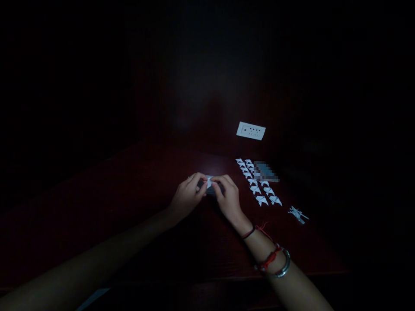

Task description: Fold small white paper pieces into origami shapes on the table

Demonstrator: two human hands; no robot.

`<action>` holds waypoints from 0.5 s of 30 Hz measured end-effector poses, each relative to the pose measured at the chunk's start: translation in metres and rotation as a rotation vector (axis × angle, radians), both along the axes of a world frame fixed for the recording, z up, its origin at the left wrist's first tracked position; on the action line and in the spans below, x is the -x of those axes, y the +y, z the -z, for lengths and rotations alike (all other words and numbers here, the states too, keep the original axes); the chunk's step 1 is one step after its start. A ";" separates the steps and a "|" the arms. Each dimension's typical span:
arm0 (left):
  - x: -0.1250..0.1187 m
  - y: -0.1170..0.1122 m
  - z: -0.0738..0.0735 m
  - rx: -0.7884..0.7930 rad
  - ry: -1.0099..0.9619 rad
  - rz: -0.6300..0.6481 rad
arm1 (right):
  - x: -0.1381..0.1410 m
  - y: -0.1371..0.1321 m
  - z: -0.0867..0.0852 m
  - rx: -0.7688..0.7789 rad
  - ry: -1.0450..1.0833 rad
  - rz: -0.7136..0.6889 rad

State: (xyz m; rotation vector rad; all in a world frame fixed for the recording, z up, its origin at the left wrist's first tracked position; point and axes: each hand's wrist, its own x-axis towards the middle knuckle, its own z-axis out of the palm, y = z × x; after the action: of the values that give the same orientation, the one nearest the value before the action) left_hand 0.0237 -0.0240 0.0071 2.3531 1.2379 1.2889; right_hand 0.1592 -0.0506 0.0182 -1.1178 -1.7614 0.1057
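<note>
Pinches white paper piece [209, 183], seemingly folded, with left hand [188, 193] and right hand [228, 193], left of folded-paper rows [255, 189].

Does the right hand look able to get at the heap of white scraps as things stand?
Probably yes, once free: the right hand is busy with a white paper, but the white scraps lie on its side of the table, with only low folded papers near the way.

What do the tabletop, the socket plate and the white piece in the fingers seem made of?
Tabletop: possibly varnished wood, dark red with a soft sheen; dim light leaves this open. Socket plate: probably plastic, smooth and evenly white. White piece: likely matte paper, with angular edges.
</note>
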 end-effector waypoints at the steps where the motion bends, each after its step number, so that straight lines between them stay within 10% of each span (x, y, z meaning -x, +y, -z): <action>1: 0.000 0.000 0.000 0.005 0.006 0.005 | 0.000 0.001 0.000 0.011 -0.009 0.008; 15: -0.001 -0.001 0.002 -0.050 0.114 -0.014 | -0.005 0.005 0.008 0.053 -0.144 0.096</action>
State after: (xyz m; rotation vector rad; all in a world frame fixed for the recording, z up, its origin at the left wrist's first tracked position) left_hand 0.0248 -0.0251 0.0047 2.4887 1.2705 1.2193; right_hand 0.1637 -0.0456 0.0106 -1.2734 -1.8373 0.0142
